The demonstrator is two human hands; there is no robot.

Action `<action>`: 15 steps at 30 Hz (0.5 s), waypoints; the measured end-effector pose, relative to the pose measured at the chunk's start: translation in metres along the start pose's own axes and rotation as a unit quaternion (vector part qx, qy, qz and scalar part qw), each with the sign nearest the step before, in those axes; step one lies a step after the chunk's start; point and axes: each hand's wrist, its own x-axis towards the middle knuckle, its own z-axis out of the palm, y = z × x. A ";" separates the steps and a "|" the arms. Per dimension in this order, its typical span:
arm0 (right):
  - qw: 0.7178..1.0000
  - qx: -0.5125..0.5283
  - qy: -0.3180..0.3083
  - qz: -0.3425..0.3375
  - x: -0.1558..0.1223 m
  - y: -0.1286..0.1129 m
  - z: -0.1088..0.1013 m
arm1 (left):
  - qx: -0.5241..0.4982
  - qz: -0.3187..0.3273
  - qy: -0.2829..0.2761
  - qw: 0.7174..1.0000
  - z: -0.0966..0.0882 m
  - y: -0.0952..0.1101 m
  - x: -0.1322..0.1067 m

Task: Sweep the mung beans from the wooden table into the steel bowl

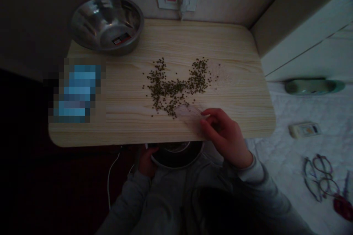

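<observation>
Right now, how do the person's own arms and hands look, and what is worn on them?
Both hands are bare: the left hand and the right hand show no gloves, and no rings or watch that I can make out in the dim light. Both arms wear long grey sleeves with soft cuffs ending at the wrists.

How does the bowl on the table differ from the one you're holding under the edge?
The far bowl sits on the table, fully visible and untouched; the near bowl is below the table edge, half hidden, gripped by the left hand. The far bowl bears a sticker. Both look like metal.
</observation>
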 end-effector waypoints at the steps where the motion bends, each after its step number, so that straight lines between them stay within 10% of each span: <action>1: 1.000 0.000 0.003 0.001 0.000 0.000 0.000 | -0.001 -0.002 -0.001 1.000 -0.001 -0.004 0.000; 15: 1.000 0.007 0.004 0.000 0.001 0.000 0.002 | -0.007 0.046 -0.011 0.999 -0.002 -0.008 0.002</action>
